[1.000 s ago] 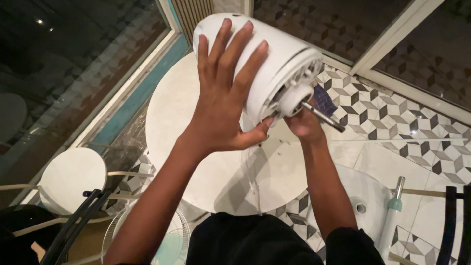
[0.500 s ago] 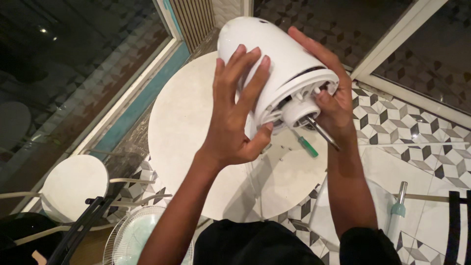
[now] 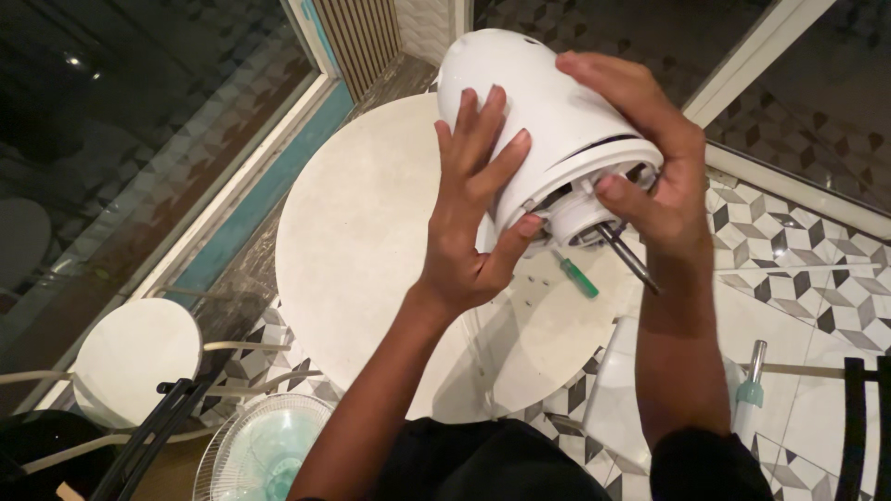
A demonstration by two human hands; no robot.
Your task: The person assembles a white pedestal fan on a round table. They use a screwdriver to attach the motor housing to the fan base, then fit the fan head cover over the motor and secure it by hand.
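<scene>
I hold a white rounded fan motor housing (image 3: 520, 102) up over a round white table (image 3: 371, 241). My left hand (image 3: 473, 213) presses flat on its left side, fingers spread, thumb under the rim. My right hand (image 3: 650, 167) wraps over the top and right side, thumb on the front ring. A dark metal shaft (image 3: 626, 258) sticks out of the housing's front, pointing down toward me. A small green-handled screwdriver (image 3: 577, 276) lies on the table just below the housing.
A white fan grille with pale green blades (image 3: 264, 450) lies at lower left, beside a small round white stool (image 3: 135, 357). Patterned floor tiles (image 3: 798, 241) spread to the right. Glass panes and a slatted wall stand behind the table.
My right hand moved from under the housing's front up onto its top and side. The housing has tilted and shifted right; the screwdriver on the table came into view.
</scene>
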